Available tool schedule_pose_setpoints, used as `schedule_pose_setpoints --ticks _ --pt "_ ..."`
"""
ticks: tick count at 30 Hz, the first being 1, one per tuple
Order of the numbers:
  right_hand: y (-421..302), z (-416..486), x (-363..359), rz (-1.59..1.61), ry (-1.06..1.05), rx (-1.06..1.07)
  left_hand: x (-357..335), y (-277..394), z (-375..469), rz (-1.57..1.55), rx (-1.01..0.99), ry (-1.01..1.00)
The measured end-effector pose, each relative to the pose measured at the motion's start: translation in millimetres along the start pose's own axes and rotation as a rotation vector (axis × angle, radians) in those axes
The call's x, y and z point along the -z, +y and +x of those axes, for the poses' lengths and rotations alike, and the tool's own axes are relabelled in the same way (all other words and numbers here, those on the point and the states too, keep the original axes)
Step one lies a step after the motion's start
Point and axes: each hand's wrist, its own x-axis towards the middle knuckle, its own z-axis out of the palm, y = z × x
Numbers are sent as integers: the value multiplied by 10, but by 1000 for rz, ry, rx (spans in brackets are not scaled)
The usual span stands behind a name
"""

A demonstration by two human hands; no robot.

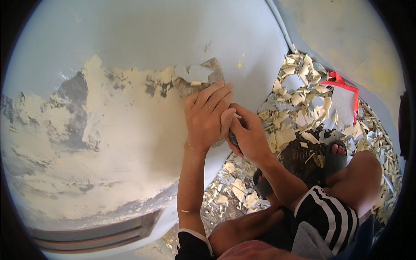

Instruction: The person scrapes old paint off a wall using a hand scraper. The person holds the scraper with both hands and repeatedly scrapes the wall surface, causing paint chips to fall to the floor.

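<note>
My left hand (pixel 208 113) lies almost flat against the painted wall, fingers stretched towards a chipped patch (pixel 216 73). Its palm is hidden, so whether something lies beneath it is unclear. Close beside its thumb, my right hand (pixel 248 133) curls around a dark, rounded object (pixel 234 138), perhaps a tool handle; most of it is covered by the fingers. Loose pale blue paint (pixel 195 73) with ragged edges borders the bare patch above my left fingertips. Leftward, the wall's stripped surface (pixel 130 130) shows cream with grey blotches. Pale dust clings to my left forearm.
Paint flakes (pixel 302 110) cover the floor along the wall and into the corner. A grey-white panel with red edging (pixel 346 104) leans there. My sandalled foot (pixel 336 156) stands among the debris. A pipe (pixel 281 24) runs down the corner; a brown wooden frame (pixel 97 232) sits lower left.
</note>
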Motion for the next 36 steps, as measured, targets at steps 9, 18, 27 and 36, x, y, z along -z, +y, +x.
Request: schedule_pose_setpoints --ticks 9,18,27,36 --pt "-15 -5 -19 54 35 -9 4 -13 71 1 -38 -33" --pt "181 2 112 32 10 4 -54 65 -31 32 16 -105" --pt "38 195 179 15 8 27 -118 -70 167 9 9 -19" --pt "966 -24 599 -603 316 660 -635 155 -509 -38 106 100"
